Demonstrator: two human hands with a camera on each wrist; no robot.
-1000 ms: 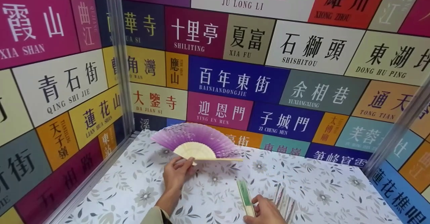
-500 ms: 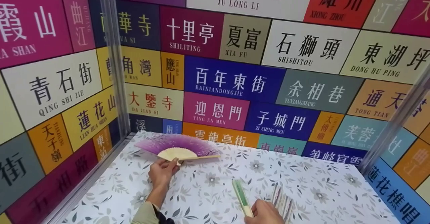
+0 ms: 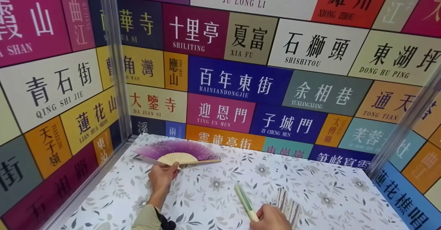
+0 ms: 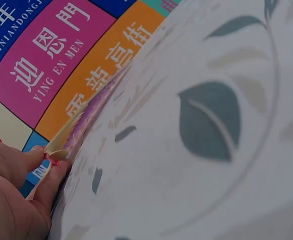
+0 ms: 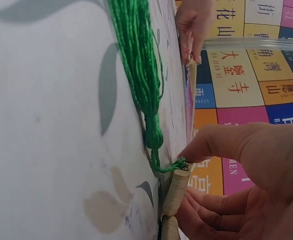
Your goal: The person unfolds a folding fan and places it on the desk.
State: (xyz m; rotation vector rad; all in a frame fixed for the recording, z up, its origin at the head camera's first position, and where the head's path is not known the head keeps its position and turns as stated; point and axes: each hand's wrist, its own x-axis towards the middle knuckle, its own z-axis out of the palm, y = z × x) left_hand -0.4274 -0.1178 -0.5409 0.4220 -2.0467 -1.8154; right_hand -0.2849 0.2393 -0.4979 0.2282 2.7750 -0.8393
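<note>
A spread purple folding fan (image 3: 201, 149) with pale ribs lies low over the far left of the tablecloth. My left hand (image 3: 160, 179) pinches its pivot end between thumb and finger; the left wrist view shows that grip, with a bit of red at the pivot (image 4: 54, 156). Nearer the front, my right hand (image 3: 270, 218) holds a closed green folding fan (image 3: 245, 199) by its pale lower end. A green tassel (image 5: 136, 65) hangs from that end in the right wrist view and lies against the cloth.
Several closed folding fans (image 3: 291, 206) lie side by side just right of the right hand. White floral cloth (image 3: 303, 181) covers the table. Panels with coloured name signs (image 3: 237, 78) stand behind it and at both sides, joined by metal posts (image 3: 119, 68).
My left hand has carried the spread fan leftward and lowered it toward the cloth. In my right hand the green fan has turned, so less of its green face shows.
</note>
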